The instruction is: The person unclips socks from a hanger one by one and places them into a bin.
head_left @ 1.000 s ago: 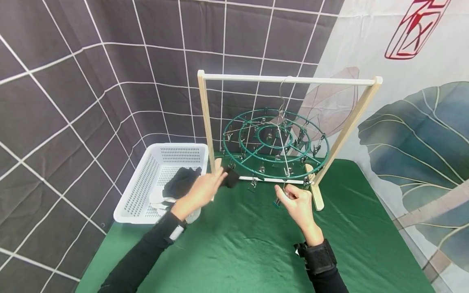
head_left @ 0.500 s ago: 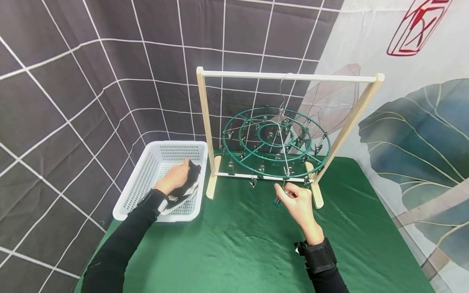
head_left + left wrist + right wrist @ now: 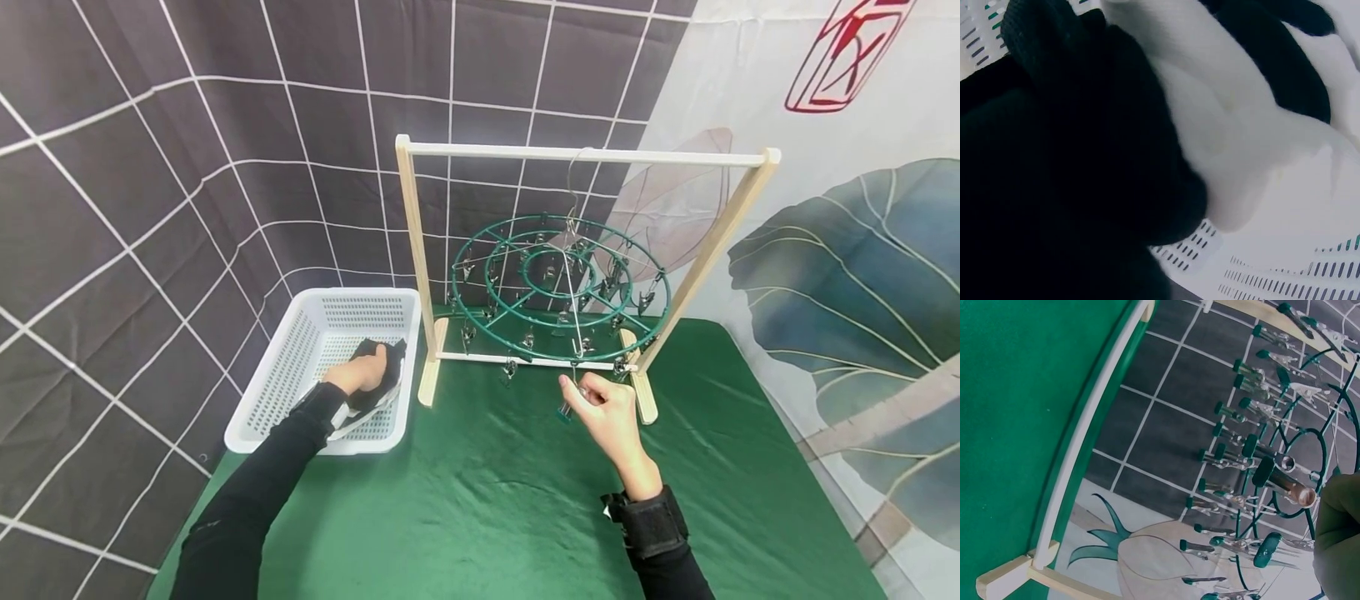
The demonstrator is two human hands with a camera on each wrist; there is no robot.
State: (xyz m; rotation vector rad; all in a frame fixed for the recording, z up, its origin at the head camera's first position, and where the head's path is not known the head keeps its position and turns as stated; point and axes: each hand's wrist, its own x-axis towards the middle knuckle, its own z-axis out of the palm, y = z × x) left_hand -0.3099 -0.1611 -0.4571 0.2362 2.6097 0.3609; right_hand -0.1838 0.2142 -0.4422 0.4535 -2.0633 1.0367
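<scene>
My left hand (image 3: 363, 371) is down inside the white basket (image 3: 258, 387), curled at a dark sock (image 3: 388, 358), with the fingertips hidden. In the left wrist view, a black sock (image 3: 1141, 156) fills the left side, beside white cloth (image 3: 1229, 125) with dark parts. My right hand (image 3: 606, 412) pinches a hanging metal clip with a green end (image 3: 565, 412), at the front of a round green clip hanger (image 3: 510, 321). The right wrist view catches part of the right hand (image 3: 1338, 537) at its edge, with several green-tipped clips beside it.
The hanger hooks over the white top bar (image 3: 487, 151) of a wooden stand (image 3: 415, 225). Several clips dangle from its rings. A green cloth (image 3: 480, 508) covers the table. Behind stands a grey grid curtain (image 3: 315, 125) with a printed panel at right.
My left hand, to the right of the basket with a dark cloth a second ago, has swung back left into the basket and sunk slightly lower. The right hand keeps its place at the clip.
</scene>
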